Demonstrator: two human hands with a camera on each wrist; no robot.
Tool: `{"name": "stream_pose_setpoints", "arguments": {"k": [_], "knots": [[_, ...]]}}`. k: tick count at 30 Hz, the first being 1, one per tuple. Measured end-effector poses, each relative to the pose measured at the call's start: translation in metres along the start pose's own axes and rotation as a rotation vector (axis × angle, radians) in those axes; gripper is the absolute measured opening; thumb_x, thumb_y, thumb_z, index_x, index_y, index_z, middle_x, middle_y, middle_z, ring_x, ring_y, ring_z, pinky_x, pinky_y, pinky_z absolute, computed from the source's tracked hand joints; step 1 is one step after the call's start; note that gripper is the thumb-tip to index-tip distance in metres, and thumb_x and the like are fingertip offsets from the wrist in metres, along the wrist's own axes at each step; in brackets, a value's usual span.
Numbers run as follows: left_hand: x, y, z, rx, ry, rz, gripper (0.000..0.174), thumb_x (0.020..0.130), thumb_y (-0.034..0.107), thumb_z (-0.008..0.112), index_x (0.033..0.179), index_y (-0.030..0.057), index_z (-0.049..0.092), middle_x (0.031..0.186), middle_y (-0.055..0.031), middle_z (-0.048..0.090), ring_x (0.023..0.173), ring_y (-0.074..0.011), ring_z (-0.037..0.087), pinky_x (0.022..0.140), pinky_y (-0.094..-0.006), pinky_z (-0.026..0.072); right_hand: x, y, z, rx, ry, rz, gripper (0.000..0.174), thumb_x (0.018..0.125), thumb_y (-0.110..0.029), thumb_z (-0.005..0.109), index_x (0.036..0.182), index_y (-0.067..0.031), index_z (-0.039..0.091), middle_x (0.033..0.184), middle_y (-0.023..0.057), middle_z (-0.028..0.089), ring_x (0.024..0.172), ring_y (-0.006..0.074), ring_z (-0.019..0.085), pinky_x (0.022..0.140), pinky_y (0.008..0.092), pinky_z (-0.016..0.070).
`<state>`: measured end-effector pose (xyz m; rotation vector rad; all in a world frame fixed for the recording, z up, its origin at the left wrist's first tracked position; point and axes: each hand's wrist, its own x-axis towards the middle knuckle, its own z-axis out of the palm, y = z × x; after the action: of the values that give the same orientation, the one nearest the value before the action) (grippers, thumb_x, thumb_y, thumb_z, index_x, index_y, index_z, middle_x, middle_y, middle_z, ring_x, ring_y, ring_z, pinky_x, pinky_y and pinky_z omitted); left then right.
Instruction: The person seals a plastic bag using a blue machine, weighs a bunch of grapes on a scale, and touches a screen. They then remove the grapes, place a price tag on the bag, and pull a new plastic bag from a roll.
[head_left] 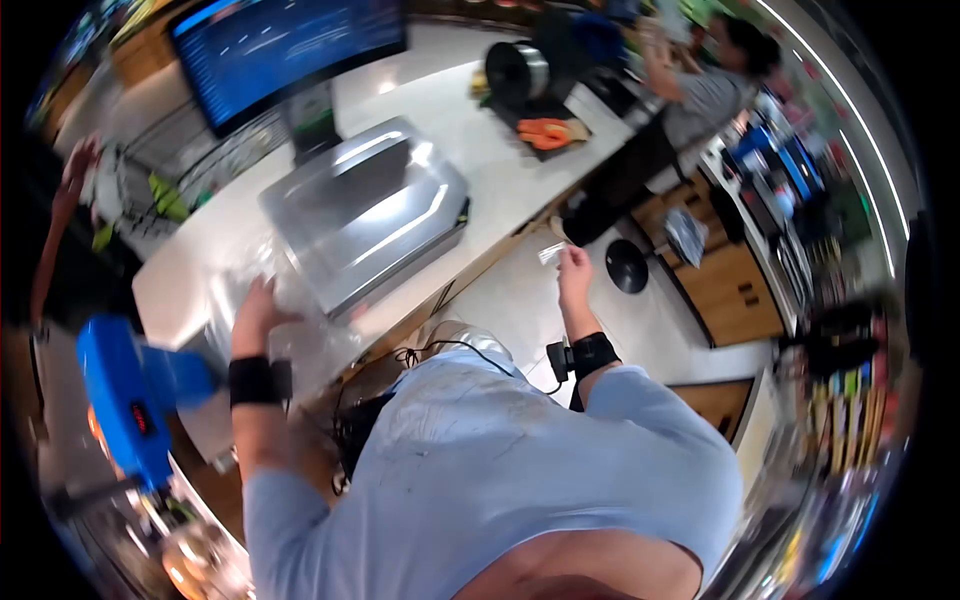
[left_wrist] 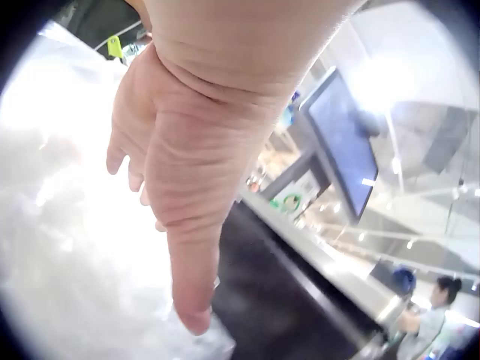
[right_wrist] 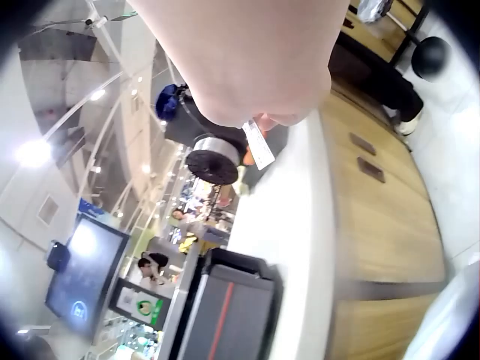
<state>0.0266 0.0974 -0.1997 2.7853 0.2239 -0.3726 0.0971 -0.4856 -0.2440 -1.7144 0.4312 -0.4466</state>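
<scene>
My left hand point(head_left: 260, 312) lies over crumpled clear plastic wrap point(head_left: 310, 325) near the counter's front edge. In the left wrist view its thumb points straight down and the other fingers are loosely extended over bright white plastic point(left_wrist: 75, 247). My right hand point(head_left: 574, 275) is held out past the counter's front edge, pinching a small white label point(head_left: 551, 254) between thumb and fingertips. Print shows faintly on the label point(right_wrist: 259, 145) in the right wrist view. Between the hands, a shiny silver-topped case point(head_left: 375, 215) rests on the counter, just beyond the plastic.
A monitor point(head_left: 285, 55) stands behind the case. Along the counter point(head_left: 500, 190) are a black spool point(head_left: 515, 72) and orange gloves point(head_left: 553, 132). A blue device point(head_left: 125, 400) is at the left. Another person point(head_left: 715, 95) stands at the far right end.
</scene>
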Motion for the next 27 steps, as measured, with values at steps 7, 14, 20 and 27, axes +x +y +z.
{"name": "stream_pose_setpoints", "arguments": {"k": [7, 14, 20, 27], "knots": [[-0.052, 0.003, -0.049, -0.093, 0.570, -0.110, 0.054, 0.081, 0.029, 0.068, 0.119, -0.0051, 0.053, 0.124, -0.0230, 0.053, 0.117, -0.0373, 0.049, 0.099, -0.0408, 0.0391, 0.030, 0.135, -0.042, -0.224, 0.190, 0.061, 0.018, 0.079, -0.017, 0.063, 0.086, -0.0011, 0.066, 0.075, 0.0102, 0.066, 0.069, 0.0185, 0.062, 0.066, 0.0312, 0.0492], [-0.090, 0.138, -0.081, -0.412, 0.735, 0.214, 0.026, 0.086, 0.007, 0.057, 0.111, 0.0013, 0.058, 0.113, -0.0120, 0.061, 0.106, -0.0230, 0.057, 0.084, -0.0322, 0.0444, 0.055, 0.191, -0.042, -0.375, 0.260, 0.205, 0.019, 0.079, -0.018, 0.059, 0.084, -0.0021, 0.066, 0.075, 0.0178, 0.066, 0.073, 0.0310, 0.065, 0.068, 0.0387, 0.0504], [-0.062, 0.252, -0.071, -0.558, 0.382, 0.299, 0.015, 0.082, 0.006, 0.060, 0.095, 0.0005, 0.066, 0.088, -0.0100, 0.067, 0.086, -0.0203, 0.063, 0.081, -0.0308, 0.0464, 0.107, 0.213, -0.039, -0.383, 0.208, 0.244, 0.020, 0.080, -0.020, 0.056, 0.083, -0.0023, 0.065, 0.078, 0.0191, 0.066, 0.075, 0.0334, 0.064, 0.070, 0.0405, 0.0503], [-0.005, 0.347, -0.062, -0.574, 0.214, 0.412, 0.017, 0.082, 0.008, 0.062, 0.095, -0.0005, 0.066, 0.087, -0.0118, 0.068, 0.081, -0.0193, 0.064, 0.075, -0.0291, 0.0489, 0.163, 0.222, -0.067, -0.337, 0.215, 0.275, 0.020, 0.080, -0.020, 0.057, 0.083, -0.0029, 0.065, 0.077, 0.0178, 0.066, 0.075, 0.0325, 0.064, 0.070, 0.0400, 0.0499]]}}
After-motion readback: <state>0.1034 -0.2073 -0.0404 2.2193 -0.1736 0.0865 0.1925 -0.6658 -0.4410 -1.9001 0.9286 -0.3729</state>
